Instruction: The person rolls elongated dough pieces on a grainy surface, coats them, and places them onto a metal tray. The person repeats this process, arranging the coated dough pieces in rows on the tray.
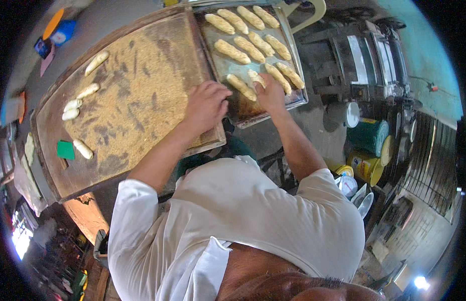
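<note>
My right hand [272,94] is over the near row of a metal baking tray [238,113], with its thumb and fingers around a crumb-coated dough roll [255,77]. Beside it on the tray lies another coated roll [240,87], and several more are set in rows farther up. My left hand [208,107] is at the right rim of a wooden board [56,165], its fingers bent towards the tray; whether it grips anything is hidden. Crumbs [157,82] cover much of the board. Along its left side lie pale dough rolls, among them one roll [83,149] near a green scraper [65,150].
Left of the board are flattened dough pieces [28,150]. To my right stand a green bucket [368,136], a yellow bucket [364,165] and a dial scale [348,184]. A cream-coloured chair [315,15] is behind the tray. Blue and orange items [63,32] lie at the far left.
</note>
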